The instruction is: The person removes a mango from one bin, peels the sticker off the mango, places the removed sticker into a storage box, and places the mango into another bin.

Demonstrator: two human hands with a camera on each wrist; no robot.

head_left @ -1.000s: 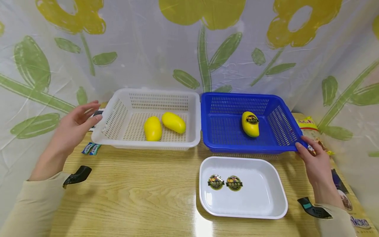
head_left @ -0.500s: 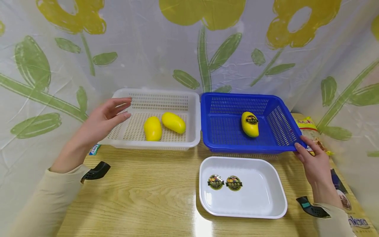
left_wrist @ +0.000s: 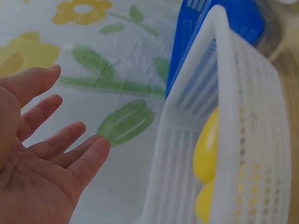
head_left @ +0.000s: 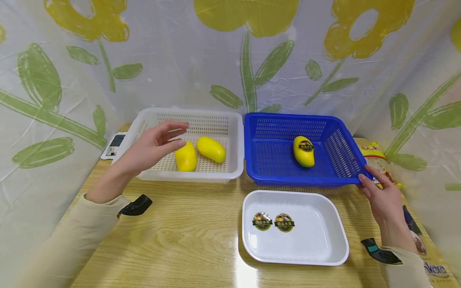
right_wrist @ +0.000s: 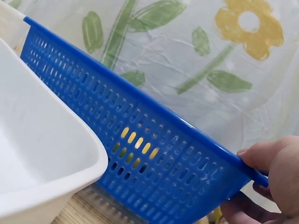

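Observation:
Two plain yellow mangoes [head_left: 186,158] [head_left: 211,149] lie in the white basket [head_left: 187,176]. My left hand [head_left: 169,136] hovers open over that basket's left part, fingertips just above and left of the nearer mango, touching nothing. In the left wrist view the palm [left_wrist: 51,154] is spread beside the white basket's wall [left_wrist: 243,116], with the mangoes [left_wrist: 208,149] showing through it. A third mango with a dark sticker [head_left: 304,151] lies in the blue basket [head_left: 299,182]. My right hand [head_left: 367,178] pinches that basket's near right corner, thumb [right_wrist: 261,156] on the rim [right_wrist: 140,140].
A white tray [head_left: 338,224] with two round stickers [head_left: 262,221] [head_left: 284,222] sits in front of the blue basket. Snack packets [head_left: 374,154] lie at the table's right edge, a small device [head_left: 114,145] at the back left. A flowered curtain closes the back.
My left hand has moved right, from outside the white basket's left rim to above its inside near the mangoes. The right hand has stayed on the blue basket's corner.

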